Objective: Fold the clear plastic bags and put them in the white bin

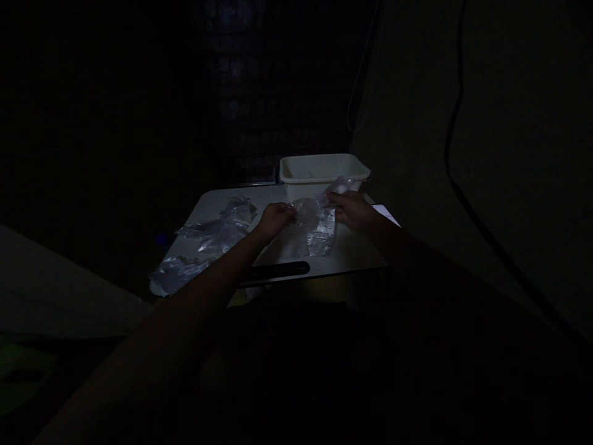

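Light pinch judged best for the left hand [277, 217], fingers together on the near-left top edge of the clear plastic [315, 228]; an even, gentle spread suited such thin film. Right hand [353, 209]: fingers clamped on its bunched upper corner, where easing folds apart seemed safer than tugging. Crumpled plastic [215, 235] lay left on the desk [352, 253]. The clear plastic hung between both sets of fingers, mostly below them, in front of the white tub [319, 165].
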The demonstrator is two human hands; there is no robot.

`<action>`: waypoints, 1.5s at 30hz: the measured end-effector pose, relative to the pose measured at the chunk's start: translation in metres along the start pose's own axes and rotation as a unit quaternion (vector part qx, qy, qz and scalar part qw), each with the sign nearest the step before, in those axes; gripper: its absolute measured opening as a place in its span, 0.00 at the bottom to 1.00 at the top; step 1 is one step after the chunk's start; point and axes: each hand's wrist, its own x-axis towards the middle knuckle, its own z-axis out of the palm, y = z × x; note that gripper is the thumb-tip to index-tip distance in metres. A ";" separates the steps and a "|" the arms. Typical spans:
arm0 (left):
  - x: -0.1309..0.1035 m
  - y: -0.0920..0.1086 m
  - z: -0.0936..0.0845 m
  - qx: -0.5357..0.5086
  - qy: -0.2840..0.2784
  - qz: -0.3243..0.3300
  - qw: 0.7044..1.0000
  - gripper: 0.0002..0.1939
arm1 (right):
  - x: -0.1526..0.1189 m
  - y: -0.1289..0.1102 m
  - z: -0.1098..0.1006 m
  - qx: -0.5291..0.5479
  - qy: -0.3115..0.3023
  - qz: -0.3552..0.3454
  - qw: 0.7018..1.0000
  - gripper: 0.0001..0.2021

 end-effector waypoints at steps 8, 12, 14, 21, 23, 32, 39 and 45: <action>-0.003 0.004 -0.001 -0.115 0.028 -0.119 0.986 0.08 | -0.010 -0.002 0.007 0.004 -0.066 0.051 0.997 0.07; -0.010 0.005 -0.001 -0.156 -0.005 -0.176 0.972 0.10 | -0.008 0.002 0.007 -0.040 -0.110 0.074 0.990 0.07; -0.010 0.003 0.000 -0.109 -0.015 -0.177 0.978 0.11 | -0.007 0.005 0.008 -0.064 -0.103 0.066 0.990 0.07; -0.001 -0.006 0.000 0.212 0.035 0.114 0.970 0.16 | -0.010 0.006 0.011 -0.099 -0.095 0.088 0.987 0.07; 0.001 -0.007 0.000 0.235 0.026 0.156 0.959 0.12 | -0.010 0.006 0.011 -0.112 -0.103 0.098 0.983 0.06; 0.003 -0.008 -0.007 0.032 0.077 -0.024 0.996 0.09 | -0.003 0.015 -0.004 -0.122 -0.111 0.102 0.981 0.08; -0.001 -0.006 -0.006 -0.026 0.029 -0.091 0.995 0.13 | -0.008 0.012 -0.007 -0.194 -0.124 0.061 0.971 0.06; 0.001 -0.010 -0.002 -0.010 0.005 -0.083 0.996 0.11 | -0.008 0.009 -0.001 -0.240 -0.037 0.033 0.969 0.06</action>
